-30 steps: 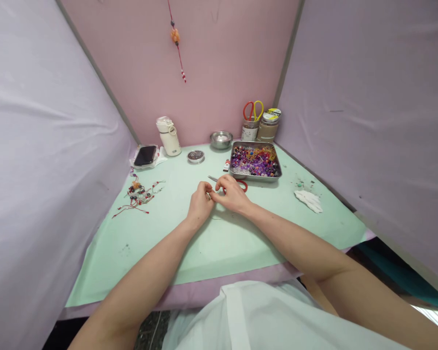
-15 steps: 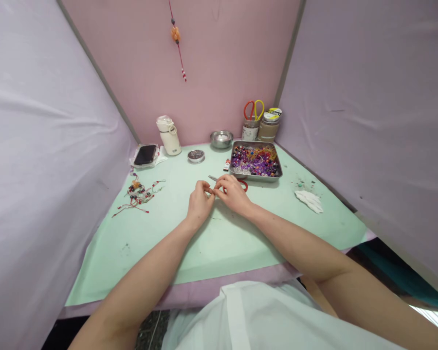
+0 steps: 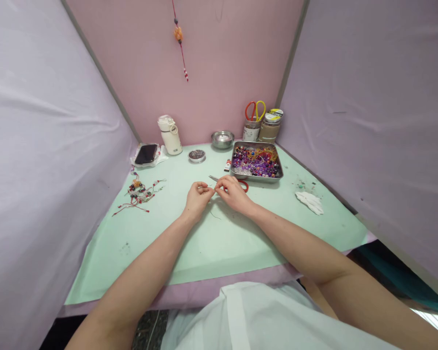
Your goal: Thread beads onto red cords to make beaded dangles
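My left hand (image 3: pixel 199 198) and my right hand (image 3: pixel 232 192) meet above the middle of the green tabletop, thumbs and forefingers pinched with the tips almost touching. A thin dark cord (image 3: pixel 215 215) trails below the fingertips; whether both hands grip it is too fine to see. Anything else between the fingers is too small to name. Just behind my right hand lie red-handled scissors (image 3: pixel 244 185), partly covered by it, their blades pointing left. Beyond them stands a metal tray (image 3: pixel 256 179) of purple and mixed beads (image 3: pixel 257 163).
Left: beaded strings (image 3: pixel 140 194), a phone (image 3: pixel 146 154) and a cream bottle (image 3: pixel 170 136). At the back: a small round dish (image 3: pixel 196 155), a steel bowl (image 3: pixel 222 139), a jar with scissors (image 3: pixel 251 131) and a brown jar (image 3: pixel 269 131). Right: a white glove (image 3: pixel 309 202). A beaded cord (image 3: pixel 178 34) hangs behind.
My left hand has turned slightly, its fingers straighter and pinched closer to the right fingertips. More of the thin cord shows below. My right hand has hardly moved.
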`<state>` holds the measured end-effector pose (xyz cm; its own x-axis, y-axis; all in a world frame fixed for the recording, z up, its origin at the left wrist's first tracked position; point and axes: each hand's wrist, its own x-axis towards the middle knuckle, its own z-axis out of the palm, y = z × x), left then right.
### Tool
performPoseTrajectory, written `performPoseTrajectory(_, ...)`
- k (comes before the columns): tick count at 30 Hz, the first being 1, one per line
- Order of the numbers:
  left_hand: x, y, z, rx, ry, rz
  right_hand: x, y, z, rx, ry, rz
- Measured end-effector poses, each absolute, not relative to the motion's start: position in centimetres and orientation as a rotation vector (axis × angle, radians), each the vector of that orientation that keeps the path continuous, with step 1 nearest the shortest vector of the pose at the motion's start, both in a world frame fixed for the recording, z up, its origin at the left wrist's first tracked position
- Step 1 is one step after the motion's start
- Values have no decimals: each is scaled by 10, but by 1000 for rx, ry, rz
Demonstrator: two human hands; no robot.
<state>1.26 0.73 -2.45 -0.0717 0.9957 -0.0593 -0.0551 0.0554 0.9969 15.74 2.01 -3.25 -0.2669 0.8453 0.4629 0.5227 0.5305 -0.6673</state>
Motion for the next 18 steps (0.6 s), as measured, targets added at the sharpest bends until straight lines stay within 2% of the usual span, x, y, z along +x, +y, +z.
performPoseTrajectory(18, 14, 2, -12, 983, 1169, 1212, 159, 21, -33, -1106, -1990, 423)
